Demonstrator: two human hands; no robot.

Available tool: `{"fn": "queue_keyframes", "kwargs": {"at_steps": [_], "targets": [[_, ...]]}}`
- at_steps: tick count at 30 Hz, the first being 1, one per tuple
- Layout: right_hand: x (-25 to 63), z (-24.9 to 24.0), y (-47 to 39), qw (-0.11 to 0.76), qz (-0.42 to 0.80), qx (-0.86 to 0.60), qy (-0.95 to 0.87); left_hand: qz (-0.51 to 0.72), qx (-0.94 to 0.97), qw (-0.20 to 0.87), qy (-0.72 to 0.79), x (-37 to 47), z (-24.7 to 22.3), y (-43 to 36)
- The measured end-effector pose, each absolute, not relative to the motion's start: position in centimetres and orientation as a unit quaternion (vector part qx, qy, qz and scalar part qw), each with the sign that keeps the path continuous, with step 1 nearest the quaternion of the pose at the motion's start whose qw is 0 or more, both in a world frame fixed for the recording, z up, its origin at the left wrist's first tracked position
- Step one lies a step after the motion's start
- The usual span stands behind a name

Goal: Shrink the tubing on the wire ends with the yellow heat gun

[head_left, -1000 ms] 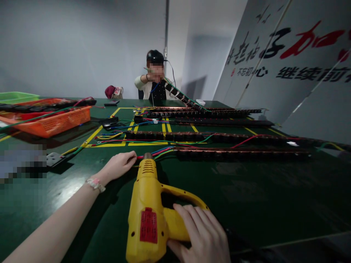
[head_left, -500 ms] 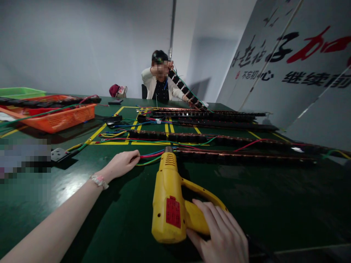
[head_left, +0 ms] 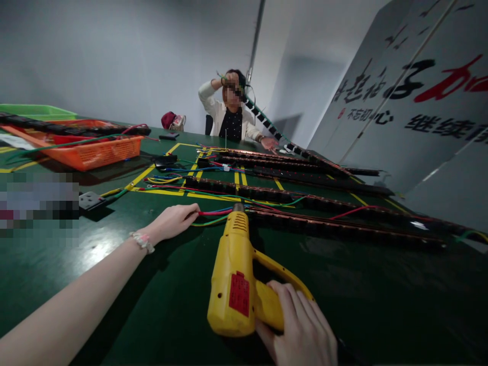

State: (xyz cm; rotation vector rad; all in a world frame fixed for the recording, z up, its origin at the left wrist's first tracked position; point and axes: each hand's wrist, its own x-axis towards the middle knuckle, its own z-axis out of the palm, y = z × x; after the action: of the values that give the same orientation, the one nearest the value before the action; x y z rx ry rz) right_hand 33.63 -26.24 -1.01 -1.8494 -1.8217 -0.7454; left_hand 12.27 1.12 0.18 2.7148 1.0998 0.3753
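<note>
A yellow heat gun (head_left: pixel 231 284) with a red label is gripped by my right hand (head_left: pixel 301 325), fingers wrapped round its handle. Its metal nozzle points away from me, over the wires at the near end of a long black strip with copper edges (head_left: pixel 343 229). My left hand (head_left: pixel 176 221) pinches red and blue wires (head_left: pixel 215 211) left of the nozzle. A green wire (head_left: pixel 213 222) curves just below them. Whether the nozzle touches the wires I cannot tell.
Several more long black strips (head_left: pixel 263 192) lie across the green table, over yellow tape lines. An orange basket (head_left: pixel 102 152) and a power socket (head_left: pixel 91 200) are at left. Opposite, a person (head_left: pixel 231 114) holds up one end of another strip (head_left: pixel 267 122).
My view has tilted slightly. My hands keep their grips, with the heat gun almost unmoved over the wires. The person opposite has lifted the strip's end higher and lowered the other hand, palm open.
</note>
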Motion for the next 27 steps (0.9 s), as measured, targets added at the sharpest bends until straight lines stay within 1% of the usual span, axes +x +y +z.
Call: {"fn": "queue_keyframes", "kwargs": {"at_steps": [5, 8, 13, 17, 19, 27], "targets": [[31.6, -3.1, -26.2, 0.284, -0.252, -0.682, -0.626, 0.124, 0.914, 0.094, 0.375, 12.3, 0.1, 1.2], [30.8, -3.9, -26.1, 0.303, -0.251, -0.669, -0.631, 0.12, 0.915, 0.088, 0.374, 12.3, 0.1, 1.3], [29.4, -3.5, -25.7, 0.28, -0.25, -0.639, -0.671, 0.118, 0.916, 0.081, 0.375, 12.3, 0.1, 1.3], [27.7, -3.8, -25.0, 0.338, -0.244, -0.644, -0.641, 0.109, 0.915, 0.082, 0.379, 12.3, 0.1, 1.3], [27.0, -4.1, -24.6, 0.353, -0.242, -0.64, -0.638, 0.105, 0.913, 0.083, 0.384, 12.3, 0.2, 1.3], [27.1, -4.0, -24.8, 0.349, -0.256, -0.62, -0.655, 0.095, 0.91, 0.079, 0.396, 12.3, 0.5, 1.0]]}}
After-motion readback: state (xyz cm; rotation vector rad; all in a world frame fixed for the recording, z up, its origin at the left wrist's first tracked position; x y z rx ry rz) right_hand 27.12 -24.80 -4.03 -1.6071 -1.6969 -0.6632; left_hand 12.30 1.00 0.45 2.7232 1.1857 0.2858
